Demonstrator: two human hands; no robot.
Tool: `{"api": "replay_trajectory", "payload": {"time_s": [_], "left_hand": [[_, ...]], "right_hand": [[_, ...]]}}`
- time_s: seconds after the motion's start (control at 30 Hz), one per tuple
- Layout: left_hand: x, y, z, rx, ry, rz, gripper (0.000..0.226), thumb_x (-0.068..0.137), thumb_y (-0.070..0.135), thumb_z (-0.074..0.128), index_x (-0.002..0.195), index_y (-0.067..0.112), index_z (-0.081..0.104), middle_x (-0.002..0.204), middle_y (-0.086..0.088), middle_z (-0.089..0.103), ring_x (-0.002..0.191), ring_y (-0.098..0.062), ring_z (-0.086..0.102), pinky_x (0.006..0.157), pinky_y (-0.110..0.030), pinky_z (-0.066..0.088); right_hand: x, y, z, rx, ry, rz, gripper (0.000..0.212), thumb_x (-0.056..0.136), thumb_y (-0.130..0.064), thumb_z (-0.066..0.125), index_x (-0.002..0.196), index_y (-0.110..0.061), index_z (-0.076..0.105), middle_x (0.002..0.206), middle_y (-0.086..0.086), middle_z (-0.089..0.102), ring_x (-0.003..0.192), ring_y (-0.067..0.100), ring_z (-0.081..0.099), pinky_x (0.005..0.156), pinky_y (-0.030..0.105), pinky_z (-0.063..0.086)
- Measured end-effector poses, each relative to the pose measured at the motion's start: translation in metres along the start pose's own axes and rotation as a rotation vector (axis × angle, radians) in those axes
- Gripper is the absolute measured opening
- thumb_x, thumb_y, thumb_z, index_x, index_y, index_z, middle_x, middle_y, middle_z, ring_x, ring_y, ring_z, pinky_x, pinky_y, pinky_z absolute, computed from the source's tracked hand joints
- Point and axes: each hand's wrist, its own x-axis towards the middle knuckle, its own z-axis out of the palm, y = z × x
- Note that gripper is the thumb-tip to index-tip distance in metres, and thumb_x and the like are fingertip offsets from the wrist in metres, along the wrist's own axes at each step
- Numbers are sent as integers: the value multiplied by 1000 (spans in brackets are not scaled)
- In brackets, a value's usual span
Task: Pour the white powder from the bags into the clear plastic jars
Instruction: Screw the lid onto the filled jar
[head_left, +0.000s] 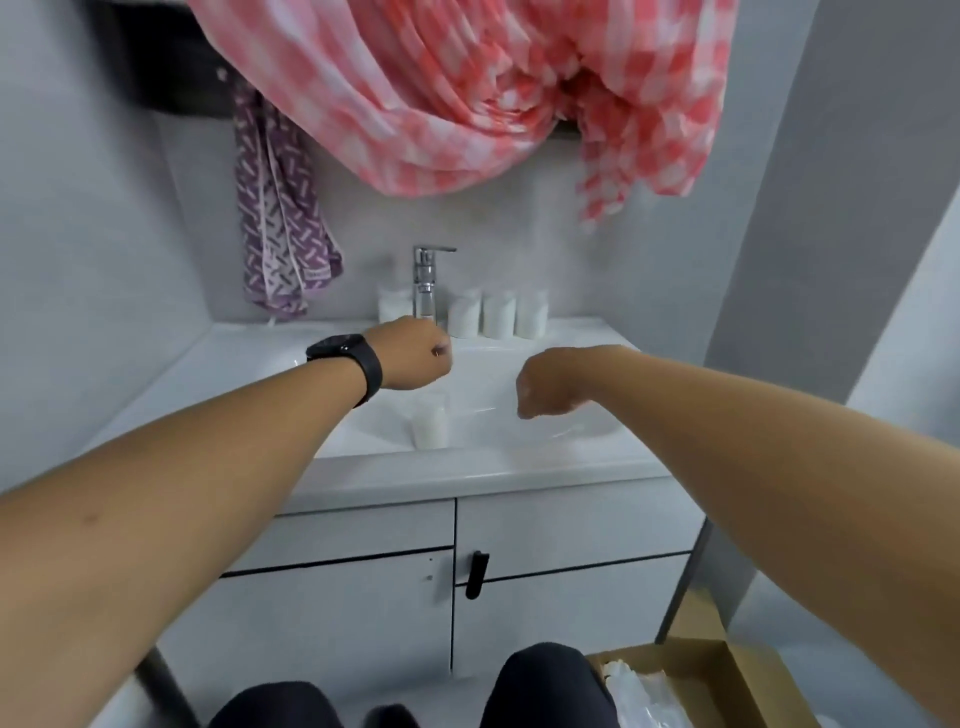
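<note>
White ceramic basin, sunk in the white tabletop; landmark. One clear plastic jar part-filled with white powder stands inside it near the front rim. Three filled clear jars line the back edge right of the chrome tap; a fourth jar sits left of the tap. Left hand over the basin's back-left, fingers curled, contents of grip cannot be told. Right hand over the basin's centre, fingers curled under, grip hidden. Open bowl surface lies right of the jar.
</note>
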Motion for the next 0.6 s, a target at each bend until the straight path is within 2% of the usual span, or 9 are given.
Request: {"api": "replay_trajectory", "payload": {"time_s": [0.03, 0.13, 0.27, 0.4, 0.5, 0.6], "left_hand": [[1, -6, 5, 21, 16, -27, 21, 90, 28, 46, 81, 20, 64, 91, 5, 65, 87, -25, 63, 75, -34, 51], [15, -25, 18, 58, 34, -86, 17, 89, 29, 47, 77, 28, 59, 85, 12, 61, 81, -20, 57, 66, -30, 40], [45, -47, 42, -3, -15, -149, 16, 89, 41, 51, 95, 34, 64, 106, 11, 65, 95, -19, 61, 79, -33, 48], [81, -61, 76, -73, -114, -199, 40, 87, 52, 52, 123, 35, 57, 126, 8, 61, 111, -21, 59, 91, -36, 47], [112, -67, 89, -146, -135, -179, 49, 83, 56, 51, 128, 36, 54, 132, 9, 58, 115, -19, 57, 95, -38, 47], [130, -70, 111, -264, -69, -166, 44, 88, 55, 52, 128, 36, 54, 131, 11, 57, 115, -15, 56, 95, -37, 47]], "right_hand": [[4, -2, 1, -19, 32, -12, 37, 101, -35, 48, 125, -12, 66, 123, 3, 65, 114, 27, 59, 91, 36, 46], [31, -8, 5, -14, 79, -39, 35, 101, -32, 45, 123, -13, 66, 124, 4, 64, 115, 27, 57, 91, 37, 48], [76, -14, 19, -13, 131, -53, 33, 99, -31, 45, 119, -17, 66, 124, 3, 63, 115, 27, 59, 92, 41, 52], [116, -11, 40, -31, 129, -61, 32, 99, -31, 44, 120, -20, 66, 124, 1, 60, 116, 26, 58, 91, 42, 53], [151, 0, 50, -34, 105, -33, 31, 98, -30, 43, 114, -21, 68, 120, 0, 61, 112, 26, 60, 88, 41, 54], [187, 14, 53, -5, 144, -5, 29, 98, -30, 44, 113, -22, 67, 118, -2, 60, 110, 24, 59, 88, 39, 53]]}}
